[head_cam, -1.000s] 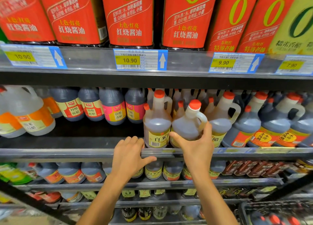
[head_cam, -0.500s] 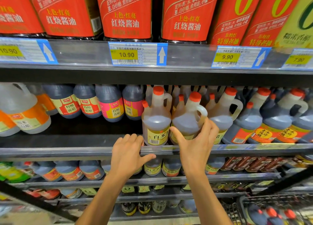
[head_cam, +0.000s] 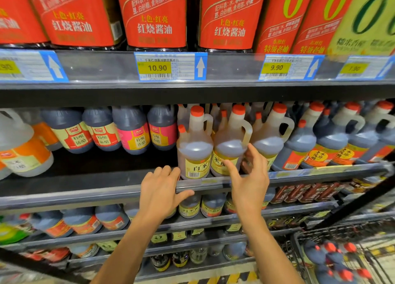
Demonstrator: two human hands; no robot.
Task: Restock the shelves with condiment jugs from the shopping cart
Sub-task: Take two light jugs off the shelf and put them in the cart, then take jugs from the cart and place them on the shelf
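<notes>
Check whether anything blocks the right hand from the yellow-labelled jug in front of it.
Nothing visible does. The right hand is open directly before the yellow-labelled jug; neighbouring jugs flank it closely, and the left hand rests aside on the shelf edge.

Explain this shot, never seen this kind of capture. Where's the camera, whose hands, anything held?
No robot here: a person wears one wide-angle camera on the head, looking forward and down, so the two arms reaching in from below are their own. The left hand rests on the front edge of the middle shelf. The right hand is open, fingers spread by a yellow-labelled jug with an orange cap that stands at the shelf front; it grips nothing. Dark jugs stand either side, red-labelled bottles on the shelf above. Bottom right is the wire shopping cart with more orange-capped jugs.
</notes>
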